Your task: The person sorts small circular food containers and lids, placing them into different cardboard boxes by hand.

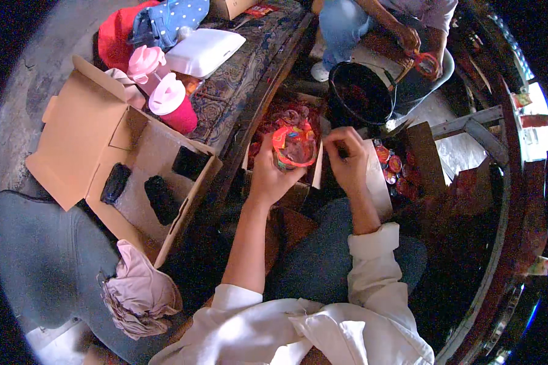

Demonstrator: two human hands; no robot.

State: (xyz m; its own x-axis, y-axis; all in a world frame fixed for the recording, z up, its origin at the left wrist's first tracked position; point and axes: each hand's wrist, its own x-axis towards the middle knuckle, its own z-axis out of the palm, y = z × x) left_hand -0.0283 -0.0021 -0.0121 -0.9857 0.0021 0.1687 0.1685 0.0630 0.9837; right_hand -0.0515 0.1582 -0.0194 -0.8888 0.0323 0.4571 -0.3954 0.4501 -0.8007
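Note:
My left hand (269,175) is wrapped around a clear plastic cup (296,155) with a red-orange rim and torn, colourful film at its top. It holds the cup over an open carton (320,173) of dark reddish, crumpled material. Just right of the cup, my right hand (349,159) is raised with its fingers curled in and thumb and forefinger close together. Whatever those fingers hold, if anything, cannot be made out. Beside that hand, several small round red lids or sealed cups (396,165) lie in another box.
A black bucket (360,91) stands ahead, near a co-worker's hands (409,41) holding a red-rimmed piece (427,63). To the left, an open cardboard box (73,146) contains black bundles (161,199). Pink-lidded tumblers (167,94) and a white foam container (206,52) rest on a patterned surface.

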